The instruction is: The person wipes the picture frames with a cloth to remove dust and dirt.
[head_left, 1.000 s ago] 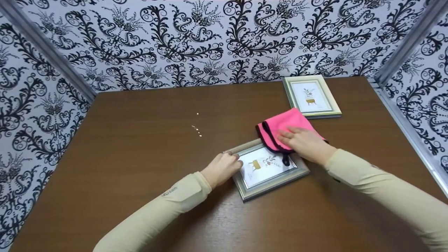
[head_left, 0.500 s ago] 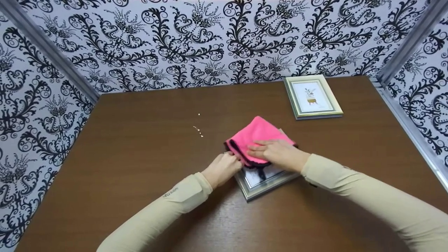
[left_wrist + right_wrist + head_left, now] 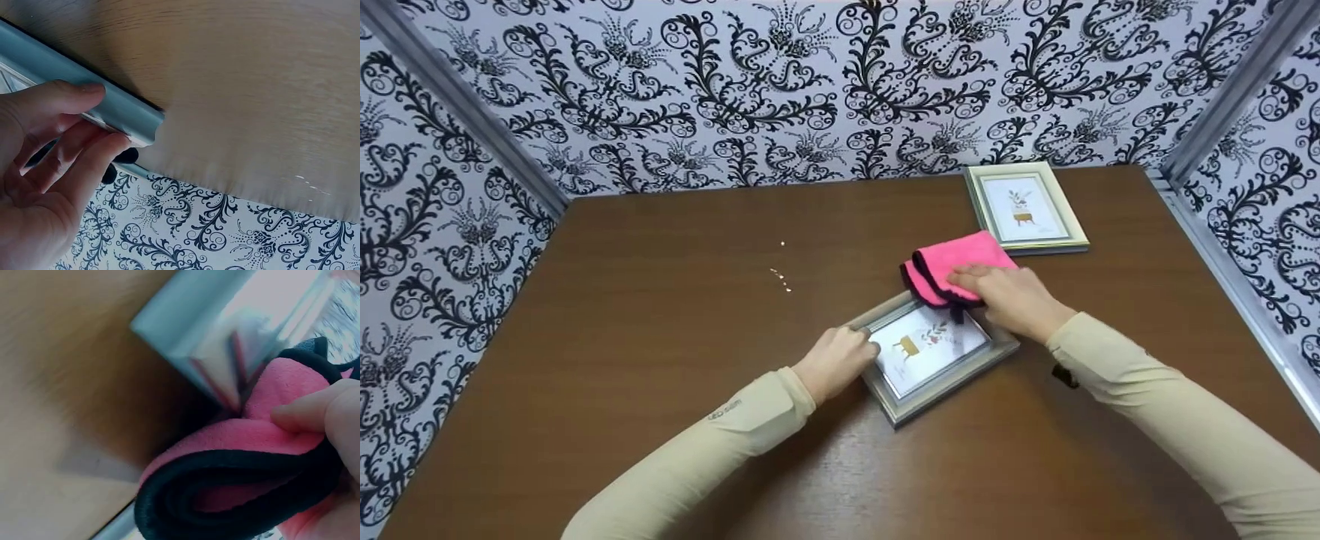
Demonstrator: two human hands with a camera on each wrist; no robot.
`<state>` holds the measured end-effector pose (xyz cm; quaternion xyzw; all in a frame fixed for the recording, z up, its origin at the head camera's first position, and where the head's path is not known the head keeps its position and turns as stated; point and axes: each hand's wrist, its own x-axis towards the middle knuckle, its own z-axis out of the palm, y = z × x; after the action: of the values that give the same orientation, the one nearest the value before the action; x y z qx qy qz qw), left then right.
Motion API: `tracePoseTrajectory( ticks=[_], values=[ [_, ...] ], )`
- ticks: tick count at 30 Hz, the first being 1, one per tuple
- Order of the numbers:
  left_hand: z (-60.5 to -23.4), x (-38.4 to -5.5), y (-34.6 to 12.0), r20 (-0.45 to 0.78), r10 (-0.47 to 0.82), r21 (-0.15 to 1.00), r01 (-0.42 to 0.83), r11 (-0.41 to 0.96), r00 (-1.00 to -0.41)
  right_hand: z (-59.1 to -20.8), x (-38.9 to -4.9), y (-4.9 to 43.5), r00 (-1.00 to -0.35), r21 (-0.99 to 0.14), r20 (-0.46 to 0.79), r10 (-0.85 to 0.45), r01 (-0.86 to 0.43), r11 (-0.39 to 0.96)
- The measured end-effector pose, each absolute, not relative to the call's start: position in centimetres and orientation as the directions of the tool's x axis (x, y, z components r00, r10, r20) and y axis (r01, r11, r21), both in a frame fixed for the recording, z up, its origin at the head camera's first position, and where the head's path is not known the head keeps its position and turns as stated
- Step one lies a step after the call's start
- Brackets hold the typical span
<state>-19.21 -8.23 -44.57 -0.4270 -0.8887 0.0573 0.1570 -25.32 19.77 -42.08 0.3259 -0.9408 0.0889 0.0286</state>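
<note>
A silver-beige picture frame (image 3: 952, 375) lies at an angle on the brown table, its print of a plant on a yellow stand visible. My left hand (image 3: 836, 361) grips its left edge; in the left wrist view the thumb (image 3: 84, 97) and fingers pinch the moulding (image 3: 126, 115). Over the frame's upper right corner is a folded pink cloth (image 3: 960, 255) with black edging. My right hand (image 3: 1011, 296) holds this cloth. In the right wrist view, the thumb (image 3: 304, 413) presses into the folded cloth (image 3: 264, 436), beside the frame's corner (image 3: 174, 337); the other fingers are mostly hidden.
A second, cream picture frame (image 3: 1069, 210) lies flat near the back right, just behind the cloth. Several small pale bits (image 3: 782, 280) are scattered left of centre on the table (image 3: 660, 300). Patterned black-and-white walls (image 3: 765, 90) enclose the back and sides.
My right hand swept the cloth left across the print, then back to the frame's upper right, uncovering the print again. The left hand stays at the frame's left edge.
</note>
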Motion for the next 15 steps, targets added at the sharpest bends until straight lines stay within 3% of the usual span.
tracePoseTrajectory(
  ticks=[9, 15],
  values=[
    [-44.3, -18.9, -7.3, 0.247, 0.693, -0.264, 0.641, 0.72, -0.677, -37.9, -25.9, 22.7, -0.854, -0.469, 0.312, -0.416, -0.519, 0.715],
    [-44.9, -20.3, -5.6, 0.267, 0.614, -0.247, 0.563, 0.788, -0.743, -36.7, -25.5, 24.8, -0.847, -0.479, 0.435, -0.306, -0.505, 0.718]
  ],
)
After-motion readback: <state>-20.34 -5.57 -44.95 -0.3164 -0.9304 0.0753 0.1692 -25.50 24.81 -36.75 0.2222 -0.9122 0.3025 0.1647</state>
